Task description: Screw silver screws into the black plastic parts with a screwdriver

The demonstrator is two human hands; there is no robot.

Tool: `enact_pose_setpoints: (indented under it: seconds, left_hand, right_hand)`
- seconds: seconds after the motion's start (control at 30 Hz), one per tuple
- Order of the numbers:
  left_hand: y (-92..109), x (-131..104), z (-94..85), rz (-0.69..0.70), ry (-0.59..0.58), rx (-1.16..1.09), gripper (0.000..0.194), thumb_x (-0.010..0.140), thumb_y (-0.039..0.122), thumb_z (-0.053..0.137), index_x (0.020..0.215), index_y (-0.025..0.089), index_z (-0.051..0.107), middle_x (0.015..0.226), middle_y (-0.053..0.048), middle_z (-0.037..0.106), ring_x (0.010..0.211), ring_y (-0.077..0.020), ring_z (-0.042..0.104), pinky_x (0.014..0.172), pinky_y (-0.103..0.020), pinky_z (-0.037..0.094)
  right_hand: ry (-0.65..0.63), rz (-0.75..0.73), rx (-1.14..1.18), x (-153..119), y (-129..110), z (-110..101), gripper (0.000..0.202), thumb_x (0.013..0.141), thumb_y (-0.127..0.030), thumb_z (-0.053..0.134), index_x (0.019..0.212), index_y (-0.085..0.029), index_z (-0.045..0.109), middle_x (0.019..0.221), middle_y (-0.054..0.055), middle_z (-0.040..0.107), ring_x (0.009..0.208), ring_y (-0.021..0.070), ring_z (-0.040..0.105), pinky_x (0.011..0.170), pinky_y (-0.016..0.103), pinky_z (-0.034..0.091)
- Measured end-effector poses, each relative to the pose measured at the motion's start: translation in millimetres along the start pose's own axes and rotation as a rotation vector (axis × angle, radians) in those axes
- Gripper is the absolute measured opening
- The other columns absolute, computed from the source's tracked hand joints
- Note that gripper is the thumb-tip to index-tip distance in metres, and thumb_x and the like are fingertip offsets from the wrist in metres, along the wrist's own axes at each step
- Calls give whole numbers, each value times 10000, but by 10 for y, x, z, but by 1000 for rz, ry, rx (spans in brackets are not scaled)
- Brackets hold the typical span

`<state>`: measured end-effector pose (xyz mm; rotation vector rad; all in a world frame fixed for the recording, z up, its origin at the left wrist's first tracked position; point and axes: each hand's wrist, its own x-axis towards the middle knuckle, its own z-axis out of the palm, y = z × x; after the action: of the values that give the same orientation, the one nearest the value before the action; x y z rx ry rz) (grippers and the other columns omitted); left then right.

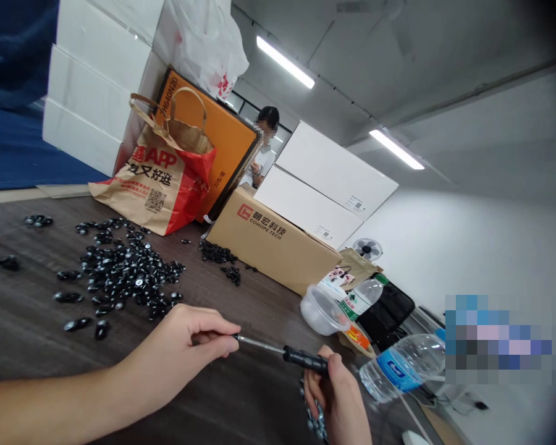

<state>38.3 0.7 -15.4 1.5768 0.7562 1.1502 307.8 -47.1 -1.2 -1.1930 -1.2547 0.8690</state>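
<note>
My right hand (336, 395) is closed round the black handle of a screwdriver (306, 360), its metal shaft pointing left. At the tip of the shaft, my left hand (204, 337) pinches a small black piece (236, 337) between thumb and fingers; most of the piece is hidden. Small metal parts (317, 423) show under and beside my right hand. A big pile of small black parts (130, 269) with shiny metal spots lies on the dark table (241, 395) beyond my left hand.
Behind the pile stand a paper bag (152, 179), an orange box (229, 148) and a cardboard box (273, 241). On the right are a plastic tub (322, 309), a green-capped bottle (364, 296) and a blue-labelled bottle (398, 368). A person (264, 151) is behind the boxes.
</note>
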Motion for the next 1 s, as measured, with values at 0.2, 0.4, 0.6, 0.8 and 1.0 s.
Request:
enact_pose_setpoints:
  seconds: [0.2, 0.4, 0.6, 0.8, 1.0]
  left_hand:
    - [-8, 8, -14, -16, 6, 9, 156, 868, 299, 671, 846, 217, 802, 754, 5, 706, 718, -157, 635, 653, -248, 466]
    - [25, -18, -20, 138, 9, 170, 163, 884, 290, 673, 876, 225, 822, 775, 4, 761, 710, -159, 679, 661, -251, 490]
    - [26, -14, -47, 244, 12, 223, 164, 901, 265, 662, 915, 224, 820, 830, 9, 794, 752, -152, 716, 702, -230, 523]
    - [29, 4, -27, 85, 51, 179, 140, 866, 275, 683, 896, 261, 819, 817, 25, 804, 745, -158, 723, 672, -230, 525]
    - [30, -26, -43, 222, -32, 269, 180, 889, 263, 638, 940, 229, 807, 861, -7, 786, 778, -172, 711, 725, -258, 533]
  right_hand:
    - [-46, -10, 81, 7, -4, -18, 317, 894, -533, 646, 904, -226, 565, 611, -68, 478, 454, 73, 450, 461, 184, 320]
    - [4, 1, -54, -8, 21, -94, 431, 926, -588, 566, 745, -200, 515, 502, -125, 227, 374, 43, 233, 427, 205, 117]
    - [43, 57, -124, -16, -18, -1, 578, 955, -618, 475, 564, -200, 394, 425, -107, 270, 316, 33, 236, 418, 219, 151]
    - [5, -4, 51, 4, -34, 39, 402, 831, -609, 670, 848, -225, 554, 596, -57, 515, 437, 94, 457, 424, 196, 284]
    - [18, 174, -121, 39, -77, -103, 623, 968, -597, 457, 493, -223, 310, 381, -107, 217, 308, 43, 194, 423, 261, 113]
